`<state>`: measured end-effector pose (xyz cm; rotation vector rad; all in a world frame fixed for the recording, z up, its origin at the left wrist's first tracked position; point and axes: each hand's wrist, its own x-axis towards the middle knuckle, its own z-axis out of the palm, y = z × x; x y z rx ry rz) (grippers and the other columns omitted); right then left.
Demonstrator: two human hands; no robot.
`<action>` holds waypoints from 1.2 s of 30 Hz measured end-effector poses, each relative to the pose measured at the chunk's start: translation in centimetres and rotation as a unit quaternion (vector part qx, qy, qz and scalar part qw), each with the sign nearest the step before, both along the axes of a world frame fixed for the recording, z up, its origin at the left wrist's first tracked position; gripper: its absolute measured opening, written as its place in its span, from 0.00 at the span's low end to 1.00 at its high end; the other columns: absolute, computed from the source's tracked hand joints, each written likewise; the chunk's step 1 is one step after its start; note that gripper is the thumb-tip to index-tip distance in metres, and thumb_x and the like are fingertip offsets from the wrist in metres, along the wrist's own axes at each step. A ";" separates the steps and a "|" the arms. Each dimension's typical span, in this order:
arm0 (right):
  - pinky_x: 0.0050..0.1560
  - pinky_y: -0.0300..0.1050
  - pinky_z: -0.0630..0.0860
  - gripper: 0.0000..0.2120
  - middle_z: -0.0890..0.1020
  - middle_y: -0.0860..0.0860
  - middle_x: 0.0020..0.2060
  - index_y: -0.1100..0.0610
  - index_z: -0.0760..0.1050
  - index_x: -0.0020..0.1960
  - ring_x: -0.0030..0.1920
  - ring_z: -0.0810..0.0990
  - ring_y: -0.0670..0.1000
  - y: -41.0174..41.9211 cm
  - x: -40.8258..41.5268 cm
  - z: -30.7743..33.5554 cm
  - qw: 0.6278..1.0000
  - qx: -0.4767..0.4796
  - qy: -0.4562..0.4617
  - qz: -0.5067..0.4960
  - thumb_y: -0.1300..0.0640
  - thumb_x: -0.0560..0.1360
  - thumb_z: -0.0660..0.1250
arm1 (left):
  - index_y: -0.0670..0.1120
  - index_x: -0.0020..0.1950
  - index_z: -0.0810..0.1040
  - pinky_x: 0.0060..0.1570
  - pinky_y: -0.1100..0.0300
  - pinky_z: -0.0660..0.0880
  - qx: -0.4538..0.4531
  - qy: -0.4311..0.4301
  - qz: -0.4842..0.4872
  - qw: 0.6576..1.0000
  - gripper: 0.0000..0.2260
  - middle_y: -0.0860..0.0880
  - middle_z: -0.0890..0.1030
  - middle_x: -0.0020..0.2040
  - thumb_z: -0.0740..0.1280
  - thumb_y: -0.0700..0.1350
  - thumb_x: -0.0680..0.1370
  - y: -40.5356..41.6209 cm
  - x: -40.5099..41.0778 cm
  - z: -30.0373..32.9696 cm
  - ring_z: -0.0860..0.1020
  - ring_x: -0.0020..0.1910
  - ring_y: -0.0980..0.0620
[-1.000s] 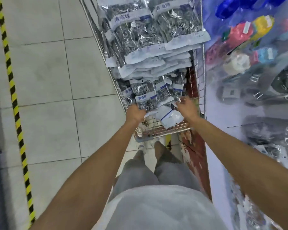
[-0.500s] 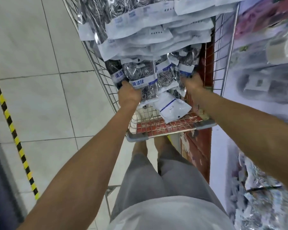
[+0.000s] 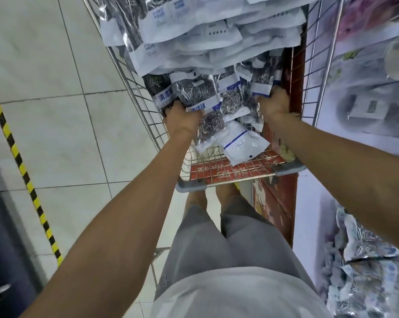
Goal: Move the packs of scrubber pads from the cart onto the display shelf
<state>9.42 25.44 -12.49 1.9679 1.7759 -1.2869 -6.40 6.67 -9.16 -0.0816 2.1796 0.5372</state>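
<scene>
A wire cart (image 3: 228, 177) stands in front of me, piled with clear packs of steel scrubber pads (image 3: 193, 92) that have white and blue labels. My left hand (image 3: 182, 118) grips the left side of a bundle of these packs at the near end of the cart. My right hand (image 3: 274, 104) grips the bundle's right side, against the cart's right wall. One white pack (image 3: 242, 143) lies loose on the cart floor below the bundle. The display shelf (image 3: 366, 271) at the lower right holds more scrubber packs.
Taller stacks of packs (image 3: 205, 31) fill the far part of the cart. Hanging goods (image 3: 366, 106) in clear bags line the white display on the right. A tiled floor (image 3: 56, 111) with a yellow-black tape line (image 3: 21, 166) lies to the left.
The view has moved closer to the cart and tilted down. Both hands have closed around the sides of the bundle of packs at the cart's near end.
</scene>
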 end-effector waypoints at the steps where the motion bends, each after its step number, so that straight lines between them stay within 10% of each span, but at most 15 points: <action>1: 0.54 0.40 0.76 0.16 0.84 0.53 0.59 0.58 0.78 0.66 0.57 0.82 0.52 -0.4 0.4 0.2 1.000 0.004 0.005 -0.005 0.59 0.79 0.70 | 0.50 0.67 0.76 0.62 0.55 0.76 0.027 -0.014 0.018 0.999 0.24 0.51 0.82 0.63 0.76 0.52 0.74 0.0 0.2 0.8 0.79 0.59 0.50; 14: 0.47 0.36 0.75 0.17 0.81 0.47 0.52 0.55 0.72 0.66 0.50 0.80 0.45 -5.8 5.3 11.5 0.967 -0.025 0.185 -0.172 0.65 0.79 0.67 | 0.48 0.76 0.66 0.64 0.49 0.75 0.169 -0.169 0.150 0.959 0.32 0.49 0.78 0.65 0.75 0.38 0.76 -4.6 1.3 10.7 0.79 0.60 0.49; 20: 0.70 0.56 0.70 0.15 0.84 0.43 0.54 0.35 0.77 0.52 0.60 0.80 0.51 -9.9 8.2 15.7 0.959 -0.023 0.207 -0.193 0.50 0.69 0.70 | 0.52 0.75 0.66 0.59 0.43 0.79 0.212 -0.220 0.151 0.940 0.35 0.47 0.76 0.68 0.78 0.43 0.71 -7.3 1.6 16.7 0.78 0.63 0.46; 25: 0.50 0.41 0.75 0.14 0.82 0.48 0.48 0.55 0.76 0.61 0.52 0.80 0.50 -14.9 10.0 22.4 0.902 -0.013 0.289 -0.322 0.66 0.78 0.63 | 0.51 0.79 0.62 0.58 0.43 0.75 0.267 -0.222 0.106 0.932 0.32 0.49 0.74 0.65 0.71 0.38 0.79 -8.7 2.1 20.7 0.71 0.66 0.46; 30: 0.61 0.63 0.78 0.12 0.86 0.57 0.53 0.55 0.79 0.58 0.59 0.83 0.64 -20.4 14.8 25.9 0.835 -0.011 0.366 -0.412 0.57 0.75 0.73 | 0.53 0.56 0.73 0.63 0.40 0.75 0.273 -0.233 0.024 0.933 0.13 0.48 0.79 0.51 0.70 0.37 0.79 -10.2 3.9 24.6 0.78 0.56 0.40; 34: 0.63 0.69 0.77 0.17 0.86 0.58 0.56 0.53 0.81 0.59 0.59 0.84 0.61 -24.9 19.3 28.5 0.812 0.017 0.386 -0.437 0.54 0.72 0.79 | 0.41 0.70 0.75 0.60 0.39 0.76 0.272 -0.246 -0.084 0.926 0.39 0.42 0.80 0.51 0.80 0.51 0.62 -10.6 6.0 26.3 0.78 0.51 0.42; 36: 0.60 0.70 0.78 0.11 0.86 0.60 0.56 0.51 0.83 0.56 0.58 0.84 0.64 -27.0 21.5 29.4 0.787 0.028 0.408 -0.462 0.58 0.74 0.77 | 0.43 0.65 0.76 0.57 0.46 0.75 0.268 -0.257 -0.136 0.918 0.33 0.42 0.79 0.54 0.80 0.50 0.63 -10.4 7.7 26.9 0.77 0.50 0.45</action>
